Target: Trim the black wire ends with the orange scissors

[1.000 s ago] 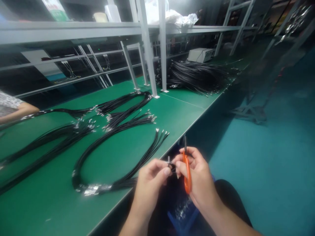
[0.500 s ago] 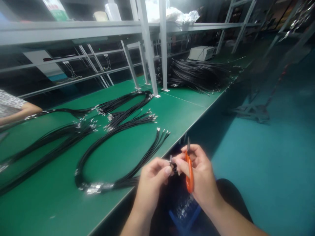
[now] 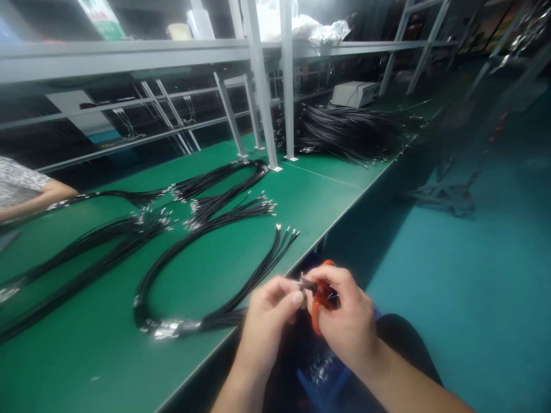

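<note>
My left hand is closed in a pinch just off the table's front edge, on what looks like a cable end; its small tip is blurred. Orange-handled scissors are gripped in my right hand. Their dark blades point left and meet the tip at my left fingertips; whether they touch it I cannot tell. A bundle of black cables with silvery ends curves over the green table, and part of it runs behind my left hand.
More black cable bundles lie to the left, near another person's arm. A large cable pile and a pale box stand farther back. Metal shelf posts rise from the table. Below my hands is a blue container with small bits.
My right hand has turned the scissors from upright to pointing left, bringing the blades to my left fingertips. The left hand stays nearly in place, still pinching.
</note>
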Demonstrator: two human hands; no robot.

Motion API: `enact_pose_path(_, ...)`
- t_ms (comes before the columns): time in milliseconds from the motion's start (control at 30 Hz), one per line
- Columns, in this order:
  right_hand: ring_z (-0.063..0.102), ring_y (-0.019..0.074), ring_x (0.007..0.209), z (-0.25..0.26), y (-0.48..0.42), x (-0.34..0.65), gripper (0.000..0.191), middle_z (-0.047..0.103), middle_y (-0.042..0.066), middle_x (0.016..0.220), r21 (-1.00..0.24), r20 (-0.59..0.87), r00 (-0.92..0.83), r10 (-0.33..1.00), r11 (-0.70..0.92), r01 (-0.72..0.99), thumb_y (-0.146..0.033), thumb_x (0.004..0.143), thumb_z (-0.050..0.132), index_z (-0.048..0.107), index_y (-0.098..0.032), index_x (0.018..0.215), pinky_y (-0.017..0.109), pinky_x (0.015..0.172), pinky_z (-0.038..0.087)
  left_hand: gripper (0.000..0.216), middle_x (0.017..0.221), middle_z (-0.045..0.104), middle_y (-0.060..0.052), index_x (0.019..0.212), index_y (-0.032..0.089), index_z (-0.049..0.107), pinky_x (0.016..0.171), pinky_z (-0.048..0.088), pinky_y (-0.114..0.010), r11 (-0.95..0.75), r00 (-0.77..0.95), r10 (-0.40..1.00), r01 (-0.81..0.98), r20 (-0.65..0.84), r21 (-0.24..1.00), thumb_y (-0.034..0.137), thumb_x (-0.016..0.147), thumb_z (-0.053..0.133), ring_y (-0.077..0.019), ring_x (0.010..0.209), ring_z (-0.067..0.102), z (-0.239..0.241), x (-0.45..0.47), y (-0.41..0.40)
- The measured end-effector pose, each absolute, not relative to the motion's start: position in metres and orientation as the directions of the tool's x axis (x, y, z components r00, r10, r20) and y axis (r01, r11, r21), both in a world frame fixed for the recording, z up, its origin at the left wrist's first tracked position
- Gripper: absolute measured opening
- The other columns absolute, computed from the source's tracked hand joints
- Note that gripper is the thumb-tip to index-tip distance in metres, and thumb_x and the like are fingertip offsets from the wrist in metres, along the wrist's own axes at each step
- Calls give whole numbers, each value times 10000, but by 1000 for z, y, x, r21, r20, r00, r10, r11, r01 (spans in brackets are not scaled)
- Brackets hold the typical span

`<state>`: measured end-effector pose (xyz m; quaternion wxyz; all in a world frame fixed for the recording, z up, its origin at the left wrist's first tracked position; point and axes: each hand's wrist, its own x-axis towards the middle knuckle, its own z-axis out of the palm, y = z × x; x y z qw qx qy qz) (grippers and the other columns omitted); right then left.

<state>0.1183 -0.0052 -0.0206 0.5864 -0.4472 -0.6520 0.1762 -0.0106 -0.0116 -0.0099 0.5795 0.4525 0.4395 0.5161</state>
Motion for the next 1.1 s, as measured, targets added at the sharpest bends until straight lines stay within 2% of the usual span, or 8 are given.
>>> enact_pose_path(67,640,146,675,-25,-6,117,432,662,-26,822,-725,638,95,764,554,409,9,692,613,539,-293,992,242,626,523,101,660,550,19,746,134,633,518,338,-184,49,60,997,-192,-38,980,220,789,664,-73,565,418,-10,-9,-12)
enact_pose_path(167,644,162,707,-31,-9,120,406,654,-7,835,-783,578,156,801,489,385,-24,715,614,535,-285,1015,259,626,523,137,634,549,25,706,138,612,518,342,-183,47,13,999,-153,-45,987,237,778,674,-74,554,423,-10,-7,-13)
enact_pose_path(333,648,190,831,-23,-10,129,262,649,26,889,-927,374,266,888,350,136,-144,800,619,512,-265,1007,320,718,523,170,588,525,31,665,141,605,507,343,-193,40,-37,998,-50,-42,998,260,755,687,-80,524,422,-7,-4,-13)
enact_pose_path(467,648,179,822,-6,-7,126,269,660,9,869,-970,236,205,950,244,-15,-197,788,667,504,-273,987,288,666,521,175,572,506,35,649,148,596,502,334,-200,21,-23,1000,-4,-21,1000,256,757,681,-87,517,416,-4,-1,-13)
enact_pose_path(600,627,133,678,2,-3,120,268,652,-31,753,-978,152,182,971,175,-117,-165,736,709,530,-253,915,235,608,505,181,558,501,34,633,151,589,511,329,-203,9,-10,1000,22,-9,1000,244,761,676,-90,518,404,-3,-1,-14)
enact_pose_path(800,571,87,565,4,-3,124,261,634,-60,673,-907,-35,3,999,-31,-420,-214,740,727,520,-237,897,187,549,479,192,591,523,25,652,143,591,515,323,-191,35,60,998,-152,-26,988,267,755,695,-84,545,404,-11,-6,-16)
enact_pose_path(933,572,96,579,-3,-5,125,238,621,-57,679,-939,29,91,995,59,-338,-203,764,701,522,-242,917,196,543,471,162,630,554,15,679,146,609,512,320,-189,49,70,997,-209,-35,977,256,759,696,-83,557,415,-16,-9,-15)
enact_pose_path(1100,649,183,763,-14,-9,129,249,681,10,827,-954,297,188,936,298,21,-136,753,683,572,-255,942,290,645,515,152,632,556,19,685,157,612,502,320,-187,69,59,997,-228,-57,971,261,755,699,-84,551,419,-15,-11,-13)
